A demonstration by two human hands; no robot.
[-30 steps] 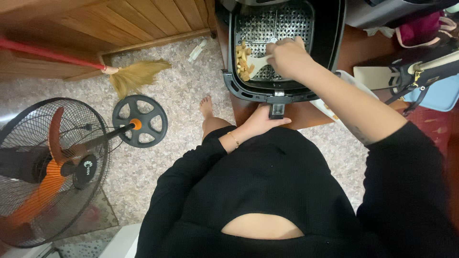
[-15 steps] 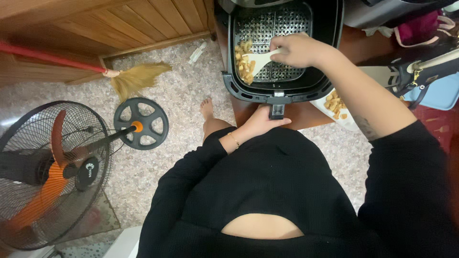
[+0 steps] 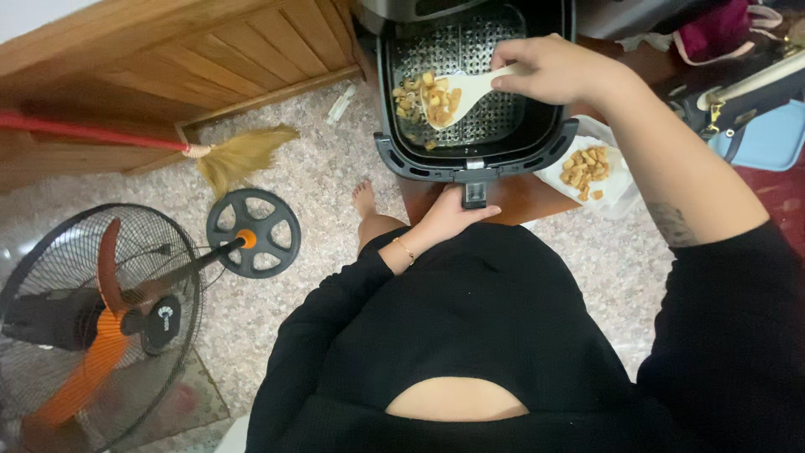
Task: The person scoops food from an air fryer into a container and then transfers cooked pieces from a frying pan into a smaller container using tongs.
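Now lifted a little off the mesh of the air fryer basket (image 3: 394,155), with the white spoon (image 3: 457,88) carrying a fresh load of golden fried pieces (image 3: 438,99), where half a second ago it lay low among them. Right hand (image 3: 549,71) with grip clamped on the spoon handle; left hand (image 3: 449,216) with grip closed around the basket handle (image 3: 475,193), steadying it. Another scoop apparently ready for the white tray (image 3: 625,189) just right of the basket, already bearing a small heap.

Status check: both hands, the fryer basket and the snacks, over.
Right hand holds white spoon, loaded with snacks. Left hand on basket handle. More snacks on white tray. Nothing obstructing.
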